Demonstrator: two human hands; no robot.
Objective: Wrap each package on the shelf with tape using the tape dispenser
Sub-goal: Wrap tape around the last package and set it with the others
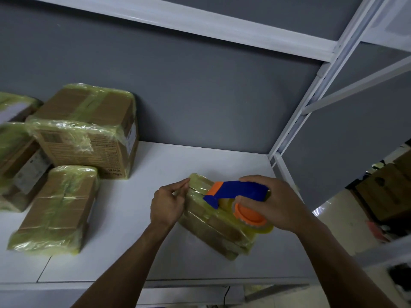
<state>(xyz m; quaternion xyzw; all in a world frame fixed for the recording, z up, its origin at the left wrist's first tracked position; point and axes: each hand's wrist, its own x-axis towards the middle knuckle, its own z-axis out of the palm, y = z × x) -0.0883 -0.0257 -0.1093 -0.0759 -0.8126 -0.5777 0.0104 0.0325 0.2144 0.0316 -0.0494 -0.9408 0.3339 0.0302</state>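
A small cardboard package [216,232] wrapped in yellowish tape lies on the white shelf [138,247], right of the middle. My right hand [270,202] grips a blue and orange tape dispenser [235,194] that sits on top of this package, its roll of tape hanging toward me. My left hand [168,202] is at the package's left end, its fingertips pinched together at the package's top left edge; whether they hold tape I cannot tell.
Several taped cardboard packages stand at the left: a large box [89,132] against the grey back wall, a flat one [56,210] in front of it, others [15,156] at the frame's left edge. A white shelf post [311,96] rises at right, brown boxes [387,190] beyond it.
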